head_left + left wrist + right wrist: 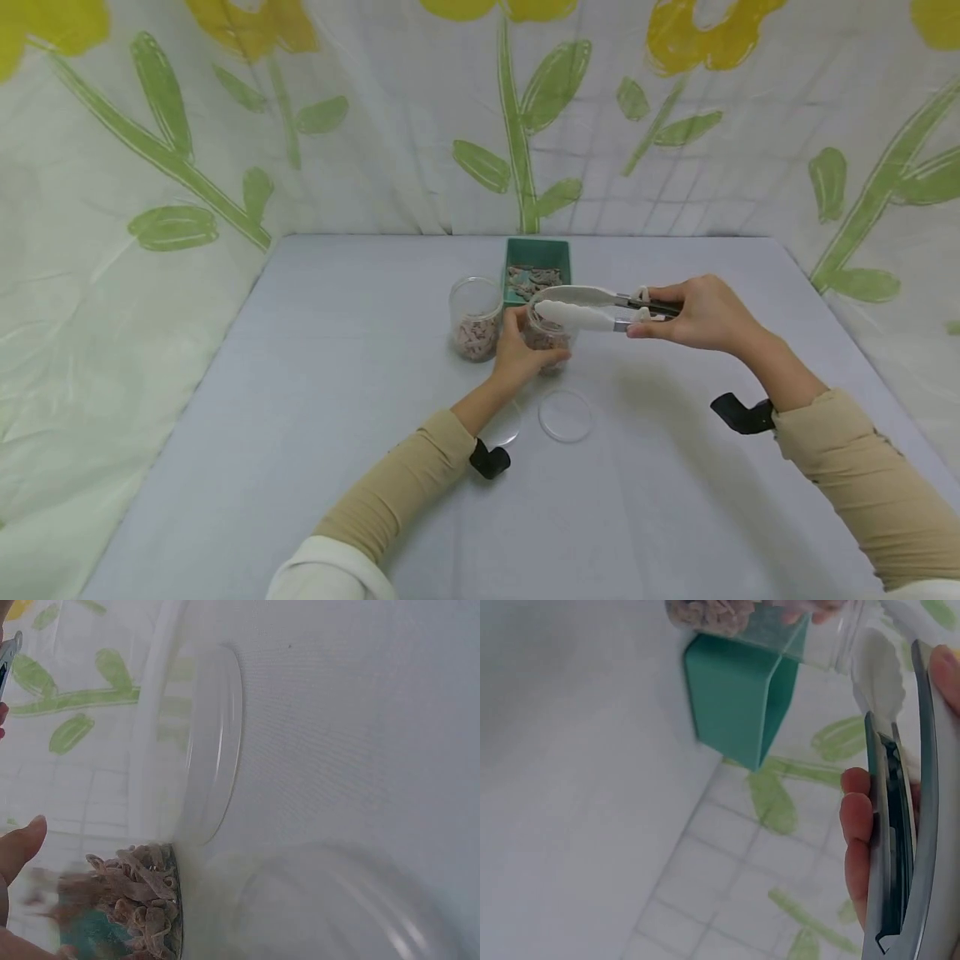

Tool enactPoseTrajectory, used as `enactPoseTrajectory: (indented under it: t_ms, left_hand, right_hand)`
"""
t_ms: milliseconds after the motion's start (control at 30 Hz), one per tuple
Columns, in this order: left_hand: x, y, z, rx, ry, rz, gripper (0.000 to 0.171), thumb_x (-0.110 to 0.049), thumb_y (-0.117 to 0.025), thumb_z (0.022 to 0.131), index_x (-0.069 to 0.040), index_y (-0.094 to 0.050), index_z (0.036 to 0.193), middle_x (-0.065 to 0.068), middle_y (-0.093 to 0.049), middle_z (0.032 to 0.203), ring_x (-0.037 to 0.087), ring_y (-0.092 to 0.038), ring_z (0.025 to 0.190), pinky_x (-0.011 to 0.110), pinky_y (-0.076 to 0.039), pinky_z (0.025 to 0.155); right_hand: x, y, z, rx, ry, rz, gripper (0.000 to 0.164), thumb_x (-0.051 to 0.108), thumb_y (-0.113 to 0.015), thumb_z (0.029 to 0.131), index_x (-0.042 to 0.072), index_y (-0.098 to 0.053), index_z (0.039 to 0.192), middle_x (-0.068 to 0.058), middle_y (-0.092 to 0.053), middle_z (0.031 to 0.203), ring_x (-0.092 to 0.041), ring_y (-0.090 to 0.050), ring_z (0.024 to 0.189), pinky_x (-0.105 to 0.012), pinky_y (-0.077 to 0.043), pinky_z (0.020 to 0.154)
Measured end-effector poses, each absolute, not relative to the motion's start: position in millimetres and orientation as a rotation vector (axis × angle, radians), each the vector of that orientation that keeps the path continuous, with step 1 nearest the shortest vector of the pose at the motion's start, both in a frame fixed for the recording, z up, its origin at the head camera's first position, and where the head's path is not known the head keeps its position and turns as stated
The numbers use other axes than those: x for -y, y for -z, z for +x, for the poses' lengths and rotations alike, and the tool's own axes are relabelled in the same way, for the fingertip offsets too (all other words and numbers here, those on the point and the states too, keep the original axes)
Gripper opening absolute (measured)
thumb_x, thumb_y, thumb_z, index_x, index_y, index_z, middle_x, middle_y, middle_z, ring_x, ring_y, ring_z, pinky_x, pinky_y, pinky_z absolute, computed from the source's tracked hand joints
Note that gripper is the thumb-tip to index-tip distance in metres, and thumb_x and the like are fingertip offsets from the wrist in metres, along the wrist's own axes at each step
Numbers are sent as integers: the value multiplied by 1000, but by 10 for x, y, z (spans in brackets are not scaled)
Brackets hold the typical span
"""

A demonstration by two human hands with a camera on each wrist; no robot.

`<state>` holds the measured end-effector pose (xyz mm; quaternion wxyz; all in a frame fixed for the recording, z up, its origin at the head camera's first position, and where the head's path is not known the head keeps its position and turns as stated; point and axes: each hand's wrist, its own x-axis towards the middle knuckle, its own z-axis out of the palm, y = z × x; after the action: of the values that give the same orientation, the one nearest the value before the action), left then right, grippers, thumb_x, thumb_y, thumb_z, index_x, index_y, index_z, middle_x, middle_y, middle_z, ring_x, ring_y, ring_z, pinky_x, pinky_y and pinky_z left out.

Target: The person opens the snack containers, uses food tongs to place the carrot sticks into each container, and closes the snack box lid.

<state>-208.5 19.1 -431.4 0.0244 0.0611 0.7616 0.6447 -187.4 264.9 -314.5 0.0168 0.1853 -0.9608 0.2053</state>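
My left hand (pixel 517 357) grips a clear jar (pixel 549 342) standing on the table, thumb on its near side. Brownish dried strips (pixel 146 896) fill the jar's lower part, as the left wrist view shows. In my right hand (pixel 705 312) is a pair of tongs (pixel 577 316) with metal arms and white tips. These tips point left and lie over the jar's mouth, slightly parted from each other. From the right wrist view, the tongs' tips (pixel 879 675) are right at the jar's rim, with several fingers (pixel 857 817) wrapped along one arm.
A second clear jar (pixel 476 321) with similar pieces stands just left. Behind them is a green rectangular container (pixel 537 250) holding more strips. Two clear lids, a nearer-right one (pixel 566 416) and one by the left wrist (pixel 507 425), lie on the white-covered table (pixel 337 400).
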Motion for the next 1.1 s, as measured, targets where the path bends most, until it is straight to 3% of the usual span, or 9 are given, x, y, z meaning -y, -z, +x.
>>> enactPoseTrajectory:
  t_ms: [200,267,367,500,633,867,1100]
  left_hand:
    - [-168,4301,-2055,-2461,-1881,255,86,-1,-87,69,-5,-36,138,17,-47,140,30,-42,132,42,-32,111]
    - [-152,4296,-2029,-2500,-1802,288,95,2,-86,69,-3,-29,145,19,-42,146,33,-39,135,43,-31,112]
    - [-131,4295,-1993,-2493,-1730,275,100,2,-82,73,1,-20,150,21,-33,152,34,-33,140,42,-28,113]
    - [-120,4299,-1995,-2435,-1737,186,88,-2,-79,78,-2,-28,150,19,-38,150,32,-34,139,43,-26,114]
    - [-122,4302,-2018,-2442,-1698,146,78,-7,-79,80,-5,-39,146,18,-45,145,32,-39,136,44,-30,112]
    - [-137,4290,-2009,-2545,-1632,164,77,-11,-82,78,-2,-44,143,18,-50,141,32,-44,132,42,-37,108]
    - [-169,4306,-2015,-2627,-1597,147,72,-14,-85,75,-3,-52,138,13,-58,134,30,-51,126,41,-41,104]
  right_hand:
    - [-2622,3126,-1901,3027,-725,342,68,49,-73,83,-3,-62,125,-12,-68,87,-19,-52,67,-32,-40,57]
    - [-2623,3159,-1939,3030,-771,171,63,57,-68,84,0,-64,111,-10,-59,78,-22,-47,67,-33,-37,56]
    - [-2644,3271,-2032,2996,-795,-66,62,65,-63,82,4,-53,82,-6,-49,68,-23,-45,63,-33,-36,53]
    - [-2676,3516,-2181,2951,-797,-285,65,67,-63,79,5,-49,68,-7,-51,62,-23,-49,57,-33,-41,50]
    - [-2660,3796,-2291,2943,-763,-338,65,62,-66,78,-2,-57,71,-16,-59,68,-29,-55,61,-38,-44,54]
    - [-2487,4159,-2370,2923,-771,-385,68,54,-75,74,-12,-62,82,-26,-62,78,-32,-56,66,-42,-47,56]
    - [-2314,4319,-2400,2894,-719,-404,73,50,-74,76,-19,-61,96,-33,-63,87,-44,-60,76,-50,-48,62]
